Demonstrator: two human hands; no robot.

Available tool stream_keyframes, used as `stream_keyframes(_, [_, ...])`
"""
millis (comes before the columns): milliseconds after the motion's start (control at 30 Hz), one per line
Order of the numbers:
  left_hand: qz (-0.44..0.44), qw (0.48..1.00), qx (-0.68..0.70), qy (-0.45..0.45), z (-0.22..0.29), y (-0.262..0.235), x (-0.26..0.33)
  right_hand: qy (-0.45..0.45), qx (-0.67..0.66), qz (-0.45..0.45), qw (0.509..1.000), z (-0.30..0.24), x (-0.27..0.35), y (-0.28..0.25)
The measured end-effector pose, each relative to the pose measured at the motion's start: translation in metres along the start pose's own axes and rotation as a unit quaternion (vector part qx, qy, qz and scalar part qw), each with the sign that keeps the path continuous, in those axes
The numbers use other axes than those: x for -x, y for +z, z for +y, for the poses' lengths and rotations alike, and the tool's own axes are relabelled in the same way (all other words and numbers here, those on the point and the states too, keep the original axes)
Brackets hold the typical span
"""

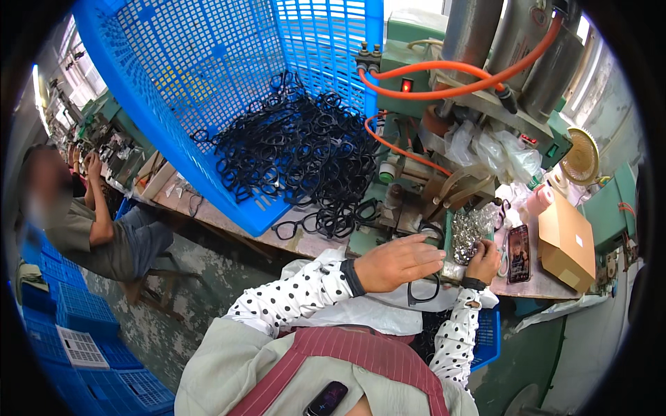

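The left hand [399, 262] lies flat over a black spectacle frame [423, 290], its grip pinning the frame, whose lens rim hangs just below the palm. Just beside it, the right hand [483, 262] closes its grip on the frame's other end, steadying it at the green machine [409, 76]. Beyond both grips, a tilted blue crate [208, 62] spills more black frames [305, 152] onto the worktop [222, 220], within reach.

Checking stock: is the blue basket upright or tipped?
Tipped: the blue basket leans on its side, black eyeglass frames spilling onto the bench.
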State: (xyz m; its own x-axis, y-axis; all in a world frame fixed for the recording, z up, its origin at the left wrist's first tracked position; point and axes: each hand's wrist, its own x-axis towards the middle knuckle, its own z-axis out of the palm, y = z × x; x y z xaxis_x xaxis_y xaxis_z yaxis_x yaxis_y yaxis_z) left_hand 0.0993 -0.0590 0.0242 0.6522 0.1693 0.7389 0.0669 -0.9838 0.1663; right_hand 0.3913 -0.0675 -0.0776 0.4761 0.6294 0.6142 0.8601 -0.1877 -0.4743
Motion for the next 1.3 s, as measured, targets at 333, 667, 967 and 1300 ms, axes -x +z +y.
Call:
stream_keyframes(333, [0.112, 0.8, -0.384, -0.447, -0.139, -0.062, 0.112, -0.078, 0.0, 0.022, 0.997, -0.034, -0.004, -0.008])
stream_keyframes(667, [0.199, 0.836, -0.298, -0.416, -0.143, -0.07, 0.112, 0.052, -0.231, -0.086, 0.968, -0.058, -0.008, -0.021])
stream_keyframes(967, [0.16, 0.944, -0.239, -0.159, -0.013, -0.042, 0.017, 0.151, -0.506, -0.171, 0.831, -0.136, -0.02, -0.048])
stream_keyframes(1300, [0.048, 0.999, -0.01, -0.015, 0.005, -0.018, -0.02, 0.109, -0.474, -0.199, 0.851, -0.162, -0.011, -0.063])
